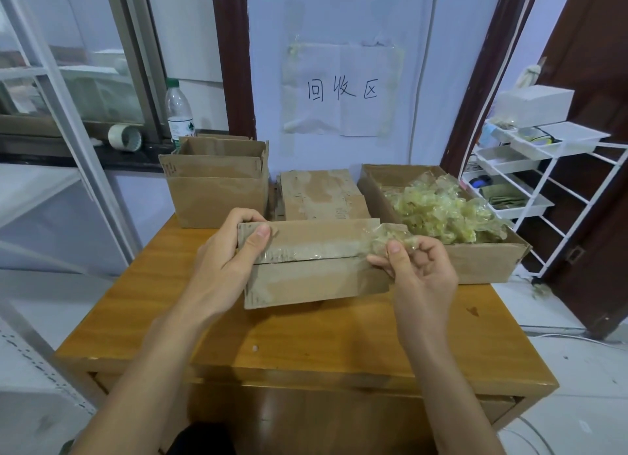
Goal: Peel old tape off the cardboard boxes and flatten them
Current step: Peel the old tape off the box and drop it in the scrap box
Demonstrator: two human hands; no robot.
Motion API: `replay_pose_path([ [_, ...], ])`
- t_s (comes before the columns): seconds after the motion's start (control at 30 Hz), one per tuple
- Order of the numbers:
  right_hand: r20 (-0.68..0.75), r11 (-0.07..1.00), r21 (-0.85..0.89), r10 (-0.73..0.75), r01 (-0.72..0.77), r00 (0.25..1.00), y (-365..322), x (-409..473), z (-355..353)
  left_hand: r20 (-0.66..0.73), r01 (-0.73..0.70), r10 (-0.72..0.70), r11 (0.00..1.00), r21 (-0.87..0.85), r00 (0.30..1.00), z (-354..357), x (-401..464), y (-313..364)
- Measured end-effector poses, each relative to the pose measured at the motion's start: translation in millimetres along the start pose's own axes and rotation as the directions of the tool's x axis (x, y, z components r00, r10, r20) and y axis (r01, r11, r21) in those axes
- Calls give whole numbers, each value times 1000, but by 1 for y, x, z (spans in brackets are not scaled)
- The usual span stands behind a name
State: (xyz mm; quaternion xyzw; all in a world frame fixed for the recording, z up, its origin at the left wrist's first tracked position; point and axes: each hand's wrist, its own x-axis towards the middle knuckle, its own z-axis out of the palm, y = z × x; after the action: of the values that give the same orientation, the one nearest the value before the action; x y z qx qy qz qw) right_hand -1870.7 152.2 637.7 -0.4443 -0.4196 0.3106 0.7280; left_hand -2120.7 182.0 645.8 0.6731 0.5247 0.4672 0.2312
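Peeling is mid-way on the current box (316, 264): it is held above the near-middle of the table (306, 346), already collapsed flat or nearly so, long edge running left-right.

Done so far, judging by the layout:
- flattened stack (321, 196) lies at far centre, stripped patches showing on its top sheet
- scrap box (475, 264) at far right holds a heap of crumpled tape (445, 213), so plenty has been peeled

Left to do:
- open boxes (217, 186) at far left stand unflattened; can't tell whether tape remains on them
- tape strip (316, 249) on the held box is stuck along the centre seam from the left end to roughly the right end, only the right tail lifted

Grip state:
- left hand (231, 250) clamps the box's left end, thumb pressed on top over the tape, fingers curled behind
- right hand (418, 271) pinches the lifted, bunched tail between thumb and forefinger, just off the box's right edge

So the tape runs between the two hands, with its loose end in the right grip and the stuck run under the left thumb.
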Motion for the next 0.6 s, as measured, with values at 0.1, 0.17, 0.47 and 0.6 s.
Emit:
replay_pose_path([
  [0.1,64,996,79,44,-49,997,1,0,-7,-11,7,-7,1000,25,1000,1,1,0],
  [0.17,128,998,60,16,-23,992,3,0,-11,-10,12,-11,999,44,1000,2,3,1],
  [0.47,247,710,-400,-525,580,814,14,-5,-10,-7,6,-6,999,37,1000,2,1,3],
  [0.6,385,458,-466,-665,757,640,26,-8,-10,-25,18,-16,998,52,1000,3,5,3],
])
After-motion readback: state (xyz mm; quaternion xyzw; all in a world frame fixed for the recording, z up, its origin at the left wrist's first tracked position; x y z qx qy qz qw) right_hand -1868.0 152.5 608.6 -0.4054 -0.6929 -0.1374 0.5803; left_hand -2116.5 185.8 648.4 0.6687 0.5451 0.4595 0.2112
